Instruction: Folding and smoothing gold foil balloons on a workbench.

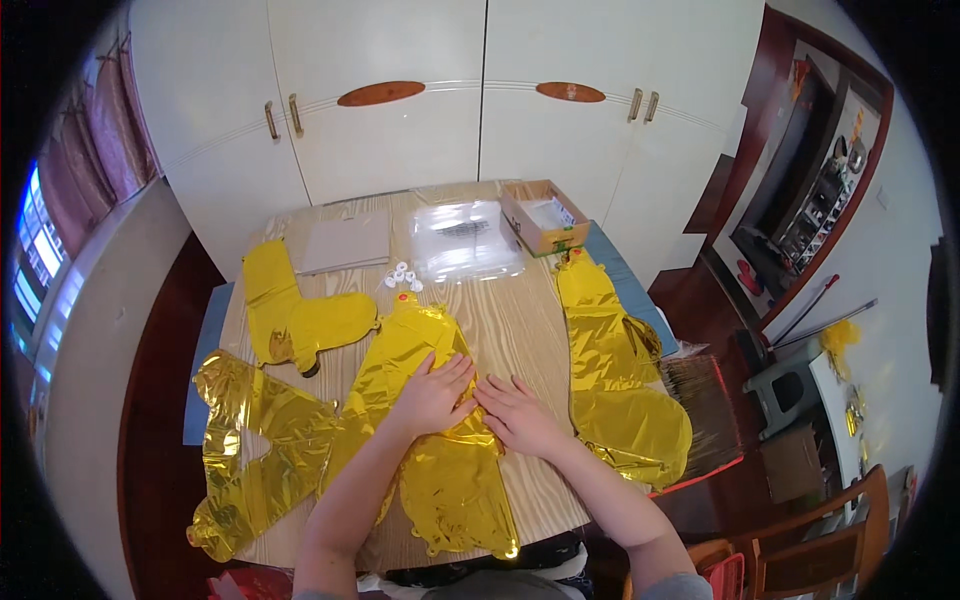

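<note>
A deflated gold foil balloon lies flat down the middle of the wood-grain table. My left hand rests open on its middle, fingers stretched away from me. Beside it my right hand is also open, its fingers laid over the balloon's right edge; the fingertips of the two hands nearly meet. Nothing is held in either hand. Another gold foil balloon, wrinkled and shiny, spreads to the left. A boot-shaped one lies at the far left, and a long one lies along the right edge.
At the back stand an open cardboard box, clear plastic bags and a pale flat sheet. Small white pieces cluster near the middle balloon's top. A wooden chair is at the lower right. White cabinets rise behind the table.
</note>
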